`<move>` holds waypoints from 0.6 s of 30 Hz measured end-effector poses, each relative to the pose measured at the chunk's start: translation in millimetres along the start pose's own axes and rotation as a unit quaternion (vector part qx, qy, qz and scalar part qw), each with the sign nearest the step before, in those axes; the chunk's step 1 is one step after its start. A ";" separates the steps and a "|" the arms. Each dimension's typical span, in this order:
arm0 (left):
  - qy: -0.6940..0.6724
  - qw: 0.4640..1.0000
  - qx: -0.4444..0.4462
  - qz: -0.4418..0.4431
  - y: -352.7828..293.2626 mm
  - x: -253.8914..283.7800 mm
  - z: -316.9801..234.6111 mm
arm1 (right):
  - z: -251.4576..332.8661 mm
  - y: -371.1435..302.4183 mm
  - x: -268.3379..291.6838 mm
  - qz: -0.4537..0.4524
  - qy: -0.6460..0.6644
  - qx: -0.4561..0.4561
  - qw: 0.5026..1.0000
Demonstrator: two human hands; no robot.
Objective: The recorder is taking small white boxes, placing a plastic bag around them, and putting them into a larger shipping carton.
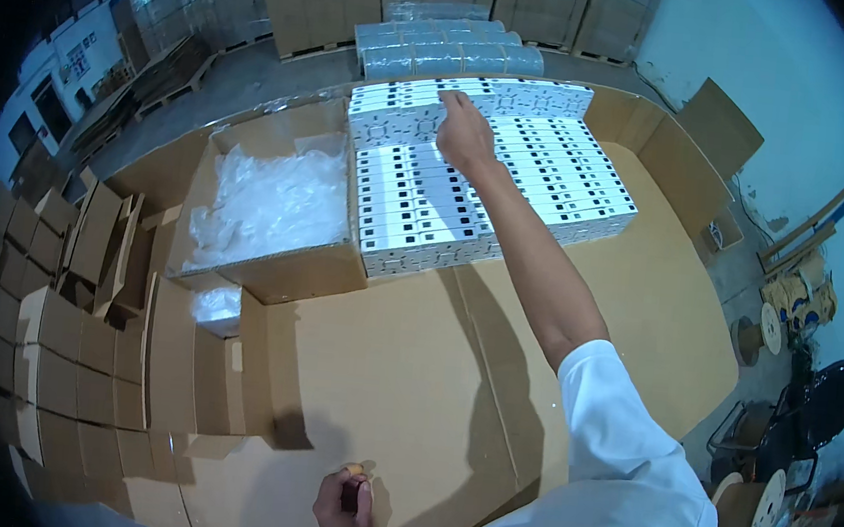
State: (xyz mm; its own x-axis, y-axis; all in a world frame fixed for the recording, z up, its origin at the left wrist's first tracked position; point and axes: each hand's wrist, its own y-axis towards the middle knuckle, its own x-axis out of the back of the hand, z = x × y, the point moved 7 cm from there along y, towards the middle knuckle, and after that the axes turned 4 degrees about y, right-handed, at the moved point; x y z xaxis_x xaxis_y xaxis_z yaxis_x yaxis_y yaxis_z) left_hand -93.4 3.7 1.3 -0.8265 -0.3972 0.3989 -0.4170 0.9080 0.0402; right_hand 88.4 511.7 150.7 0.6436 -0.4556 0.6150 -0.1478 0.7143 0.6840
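Observation:
Slim white boxes (509, 191) with dark square marks stand packed in rows at the far side of the cardboard-covered table, and a second layer of white boxes (542, 100) rises along the back. My right arm stretches across the rows. My right hand (466, 135) is closed at the upper layer, its fingers bent against a white box there; their tips are partly hidden. Low in the view, my left hand (344, 510) is curled closed above the cardboard. A small tan-orange bit (356, 470) shows at its fingertips, too small to name.
Left of the rows stands a carton (315, 279) full of clear plastic bags (272, 200). Nearer sits an open carton (173, 357) with a plastic-wrapped piece (218, 308) beside it. Several small cardboard boxes (55, 382) are stacked at the left. A black chair (810, 413) stands right of the table.

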 end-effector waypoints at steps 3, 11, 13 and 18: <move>0.002 1.000 0.002 0.000 2.2 -5.4 -7.9 | -10.1 8.3 -4.1 0.001 -0.007 0.002 1.000; 0.003 0.999 0.010 -0.039 -3.4 -7.8 -17.0 | -3.3 14.2 -16.8 0.017 0.000 0.045 0.999; 0.023 0.999 0.007 -0.035 -1.7 -6.3 -22.7 | -5.9 12.5 -16.7 0.030 -0.006 0.039 0.999; 0.066 0.997 -0.007 -0.027 -5.7 4.5 -12.0 | -7.3 -4.8 -17.3 0.043 0.016 0.019 0.999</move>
State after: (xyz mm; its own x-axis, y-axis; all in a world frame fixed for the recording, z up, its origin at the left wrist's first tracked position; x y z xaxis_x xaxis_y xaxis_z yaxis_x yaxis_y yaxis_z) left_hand -90.2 -1.7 13.8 -0.7454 -0.4252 0.5135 -0.4535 0.8879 0.0769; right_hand 83.4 520.0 133.9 0.6507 -0.3757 0.6599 -0.2316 0.7295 0.6436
